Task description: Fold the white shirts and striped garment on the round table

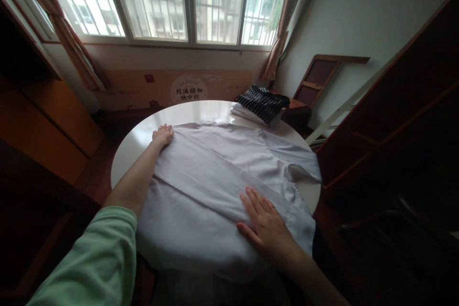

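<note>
I see a pale grey shirt point(222, 177) spread flat across a round white table point(132, 146), covering most of the top and hanging over the near edge. My left hand point(162, 135) is stretched far out to the shirt's far left corner; its fingers are curled down onto the cloth at the edge, but I cannot tell whether they pinch the fabric or only press on it. The forearm lies along the shirt's left side, and a light green sleeve point(96, 263) covers the upper arm near the camera. My right hand point(267, 227) lies palm down on the near right part of the shirt, fingers straight and slightly fanned, gripping nothing, just resting flat on the cloth. A long crease runs across the shirt between the two hands. A sleeve of the shirt points out toward the table's right rim, its edge a little lifted. At the far right of the table sits a small stack of folded clothes, a dark striped garment point(263, 101) on top of a white one. Beyond the table a cardboard panel point(179, 88) with printed characters leans under a barred window point(172, 0), curtains at either side. Dark wooden furniture point(401, 114) stands to the right.
</note>
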Tool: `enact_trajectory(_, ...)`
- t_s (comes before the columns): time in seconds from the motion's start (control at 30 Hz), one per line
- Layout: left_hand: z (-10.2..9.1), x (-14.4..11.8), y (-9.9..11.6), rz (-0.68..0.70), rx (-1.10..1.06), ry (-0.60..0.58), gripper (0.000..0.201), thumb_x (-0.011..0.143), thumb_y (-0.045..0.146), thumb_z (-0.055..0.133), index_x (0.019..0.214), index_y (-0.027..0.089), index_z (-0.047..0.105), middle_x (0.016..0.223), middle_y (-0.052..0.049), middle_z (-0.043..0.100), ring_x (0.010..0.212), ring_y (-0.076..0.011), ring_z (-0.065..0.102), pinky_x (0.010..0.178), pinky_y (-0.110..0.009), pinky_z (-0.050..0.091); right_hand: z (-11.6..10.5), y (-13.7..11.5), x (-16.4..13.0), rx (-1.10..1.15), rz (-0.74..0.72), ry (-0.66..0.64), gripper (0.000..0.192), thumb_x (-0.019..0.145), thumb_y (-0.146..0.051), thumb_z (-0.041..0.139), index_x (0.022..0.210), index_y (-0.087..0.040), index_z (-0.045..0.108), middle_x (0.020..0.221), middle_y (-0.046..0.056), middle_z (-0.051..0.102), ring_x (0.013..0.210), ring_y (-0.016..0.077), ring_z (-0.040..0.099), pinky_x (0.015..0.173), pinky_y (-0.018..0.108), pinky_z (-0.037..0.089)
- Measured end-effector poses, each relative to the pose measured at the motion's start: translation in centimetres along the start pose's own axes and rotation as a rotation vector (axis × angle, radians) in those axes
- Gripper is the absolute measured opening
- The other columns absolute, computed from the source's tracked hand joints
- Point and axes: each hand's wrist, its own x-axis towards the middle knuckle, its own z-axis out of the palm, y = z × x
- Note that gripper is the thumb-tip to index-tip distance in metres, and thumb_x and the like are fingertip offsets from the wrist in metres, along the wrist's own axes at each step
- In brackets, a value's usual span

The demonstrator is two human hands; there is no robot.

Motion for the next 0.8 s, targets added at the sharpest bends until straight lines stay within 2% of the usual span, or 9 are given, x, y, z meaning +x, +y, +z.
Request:
enact_trajectory(0.2,-0.1,-0.9,-0.8,-0.001,-0.009,0.063,0.051,0.089,0.031,0.022,0.135,0.018,0.037,0.145,-0.012,0.028,0.134,-0.0231,0.025,0.106,-0.044,0.024,-0.3,1.0,-0.2,0.058,0.000,-0.021,0.064,0.085,-0.055,0.038,0.134,-0.015,0.040,0.142,0.014,0.033,0.132,0.0260,0.029,0.104,0.045,0.031)
enact_trajectory(0.37,-0.3,-1.5,-0.7,0.008,-0.006,0.102,0.048,0.087,0.030,0.028,0.131,0.018,0.042,0.140,-0.014,0.037,0.129,-0.0268,0.034,0.102,-0.047,0.030,0.7,5.4,-1.1,0.028,0.122,0.059,0.074,0.084,-0.062,0.031,0.132,-0.006,0.040,0.140,0.019,0.036,0.131,0.0278,0.031,0.105,0.045,0.031)
enact_trajectory(0.47,-0.6,-2.4,-0.4,0.061,0.002,0.254,0.043,0.085,0.025,0.032,0.122,0.014,0.052,0.131,-0.015,0.048,0.121,-0.0271,0.043,0.096,-0.041,0.037,1.3,9.1,-1.2,0.019,0.243,0.129,0.075,0.084,-0.062,0.029,0.134,-0.006,0.037,0.137,0.020,0.039,0.129,0.0291,0.034,0.104,0.046,0.033)
enact_trajectory(0.57,-0.8,-3.5,0.0,0.181,0.022,0.424,0.036,0.083,0.019,0.033,0.105,0.013,0.060,0.111,-0.014,0.061,0.107,-0.0254,0.054,0.088,-0.036,0.043,2.0,12.4,-0.9,0.003,0.354,0.235,0.077,0.083,-0.063,0.027,0.134,-0.006,0.036,0.134,0.021,0.042,0.126,0.0300,0.038,0.102,0.047,0.035)
enact_trajectory(0.67,-0.7,-4.6,0.1,0.222,0.057,0.371,0.032,0.083,0.020,0.034,0.093,0.013,0.063,0.096,-0.014,0.065,0.094,-0.0252,0.059,0.078,-0.034,0.046,2.7,15.3,-0.6,-0.049,0.438,0.322,0.077,0.083,-0.064,0.026,0.126,-0.002,0.044,0.127,0.024,0.049,0.120,0.0326,0.044,0.099,0.048,0.038)
enact_trajectory(0.8,-0.2,-5.7,-0.2,0.250,0.060,0.304,0.032,0.082,0.023,0.035,0.097,0.011,0.061,0.101,-0.014,0.064,0.097,-0.0247,0.058,0.081,-0.033,0.045,3.1,18.4,-0.6,-0.109,0.331,0.314,0.063,0.088,-0.055,0.024,0.116,-0.007,0.053,0.119,0.022,0.055,0.116,0.0321,0.048,0.096,0.049,0.039)
